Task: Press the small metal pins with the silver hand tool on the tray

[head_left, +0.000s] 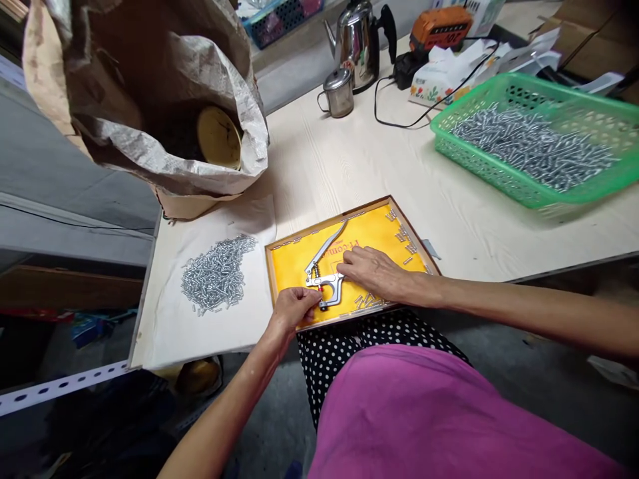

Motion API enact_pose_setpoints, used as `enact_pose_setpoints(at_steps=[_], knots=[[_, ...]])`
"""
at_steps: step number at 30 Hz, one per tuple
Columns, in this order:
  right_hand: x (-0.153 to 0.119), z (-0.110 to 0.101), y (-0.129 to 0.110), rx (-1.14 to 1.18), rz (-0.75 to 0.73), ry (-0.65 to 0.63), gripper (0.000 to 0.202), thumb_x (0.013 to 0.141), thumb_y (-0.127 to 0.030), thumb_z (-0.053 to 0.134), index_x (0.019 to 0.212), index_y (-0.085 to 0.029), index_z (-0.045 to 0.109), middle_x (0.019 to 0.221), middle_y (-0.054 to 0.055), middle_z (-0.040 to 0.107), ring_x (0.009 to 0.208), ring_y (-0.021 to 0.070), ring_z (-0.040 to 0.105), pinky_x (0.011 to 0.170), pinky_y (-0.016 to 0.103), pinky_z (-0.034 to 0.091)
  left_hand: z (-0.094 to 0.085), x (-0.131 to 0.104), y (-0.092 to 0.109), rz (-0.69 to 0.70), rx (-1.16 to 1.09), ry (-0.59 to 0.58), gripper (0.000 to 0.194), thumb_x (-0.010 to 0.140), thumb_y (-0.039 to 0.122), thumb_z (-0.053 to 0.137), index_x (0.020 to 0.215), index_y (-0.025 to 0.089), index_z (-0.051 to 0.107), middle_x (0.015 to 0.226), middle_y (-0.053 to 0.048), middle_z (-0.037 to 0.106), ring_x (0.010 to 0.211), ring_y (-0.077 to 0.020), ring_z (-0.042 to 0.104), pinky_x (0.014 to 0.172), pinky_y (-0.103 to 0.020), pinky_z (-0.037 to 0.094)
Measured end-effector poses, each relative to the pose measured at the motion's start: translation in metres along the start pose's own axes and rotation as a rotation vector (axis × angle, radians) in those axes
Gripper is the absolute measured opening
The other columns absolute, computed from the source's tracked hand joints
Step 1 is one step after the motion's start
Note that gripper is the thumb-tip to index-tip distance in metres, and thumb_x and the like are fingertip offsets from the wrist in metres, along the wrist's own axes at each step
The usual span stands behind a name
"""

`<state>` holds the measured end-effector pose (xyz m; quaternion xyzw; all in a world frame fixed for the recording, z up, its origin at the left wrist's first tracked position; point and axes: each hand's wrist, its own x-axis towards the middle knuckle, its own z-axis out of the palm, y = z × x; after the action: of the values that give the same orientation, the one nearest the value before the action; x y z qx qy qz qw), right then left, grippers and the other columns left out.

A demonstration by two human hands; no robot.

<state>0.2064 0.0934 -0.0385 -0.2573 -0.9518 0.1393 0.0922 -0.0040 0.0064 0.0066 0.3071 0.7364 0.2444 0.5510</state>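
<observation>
A pair of silver snap-fastener pliers [329, 283] with a spring and a red part in its jaw lies over a shallow tray [268, 266] lined with yellow. My right hand [374, 271] is closed by the body of the pliers, its fingers curled where the lower handle would run; the palm hides that handle. The other handle points up and away, spread from the body. At the jaw, my left hand [293, 306] pinches with thumb and forefinger; whatever is between the fingertips is too small to make out. Loose metal pins [367, 301] lie in the tray near my right wrist.
Left of the tray, a pile of small metal pins [214, 276] lies on a white cloth [174, 332]. Behind it stands an open sack [164, 179]. A green basket [499, 186] of metal pins sits at right. A kettle [357, 43] and lidded cup [338, 93] stand behind.
</observation>
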Motion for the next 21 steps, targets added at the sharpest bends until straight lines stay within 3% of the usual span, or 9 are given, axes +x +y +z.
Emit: enact_pose_setpoints(at_steps=[4, 10, 21], knots=[[-0.001, -0.004, -0.001, 0.006, -0.004, -0.026, 0.020, 0.099, -0.015, 0.042, 0.103, -0.021, 0.061, 0.101, 0.010, 0.062, 0.091, 0.0233, 0.048, 0.074, 0.034, 0.034, 0.000, 0.000, 0.000, -0.049, -0.009, -0.013, 0.045, 0.053, 0.052, 0.088, 0.059, 0.014, 0.064, 0.045, 0.003, 0.053, 0.038, -0.0064, 0.044, 0.041, -0.019, 0.034], [-0.003, -0.003, -0.003, 0.017, -0.007, -0.009, 0.022, 0.099, -0.014, 0.040, 0.102, -0.020, 0.061, 0.100, 0.009, 0.061, 0.091, 0.0230, 0.048, 0.078, 0.035, 0.039, 0.007, -0.004, -0.007, -0.081, -0.084, 0.066, 0.046, 0.056, 0.052, 0.088, 0.065, 0.014, 0.064, 0.046, 0.003, 0.054, 0.037, -0.0067, 0.046, 0.040, -0.018, 0.035], [-0.005, -0.012, -0.011, 0.096, 0.028, -0.068, 0.024, 0.101, -0.012, 0.035, 0.101, -0.018, 0.059, 0.107, 0.012, 0.061, 0.101, 0.0253, 0.049, 0.088, 0.041, 0.041, 0.007, -0.003, 0.001, -0.061, 0.089, 0.020, 0.044, 0.065, 0.052, 0.084, 0.060, 0.015, 0.060, 0.045, 0.004, 0.051, 0.037, -0.0071, 0.045, 0.038, -0.018, 0.038]])
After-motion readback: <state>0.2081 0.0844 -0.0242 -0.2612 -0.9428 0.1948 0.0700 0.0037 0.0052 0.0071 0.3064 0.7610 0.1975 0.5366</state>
